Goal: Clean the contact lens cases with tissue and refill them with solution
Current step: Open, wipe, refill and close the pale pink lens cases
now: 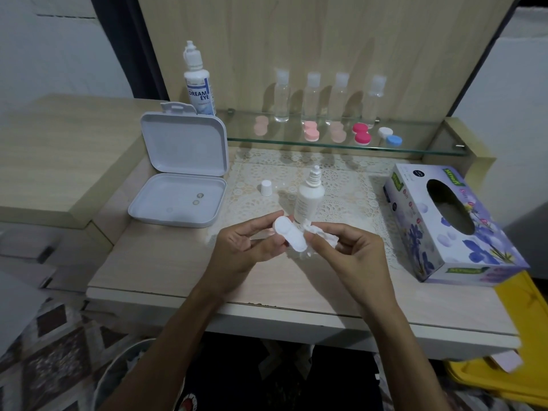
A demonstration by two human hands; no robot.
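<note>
I see the white plastic two-well contact lens case [289,235] held up above the front part of the pale wooden desk [166,262], lying at a slant between both hands; the left hand [243,247] grips its upper-left end with curled fingers and thumb, and the right hand [353,256] pinches a crumpled white tissue [318,234] against the case's lower-right end, so the two hands are close together with the case bridging them. Just behind the case I see a small white solution bottle with its nozzle bare [308,197], standing on a cream lace mat [341,179], and its white round cap [266,187] sits on the mat to the left, apart from the bottle. Further left I see an open white hinged plastic box [181,173] with two small round lenses [198,199] lying in its tray. To the right of my hands a purple flowered tissue box [450,226] rests on the desk. At the back, a glass shelf [415,149] carries four clear bottles with white caps [326,97] and a row of lens cases in pale pink, pink, magenta [362,133] and white-and-blue [390,136]; a taller white bottle labelled DREAM EYE [198,84] stands at its left end
</note>
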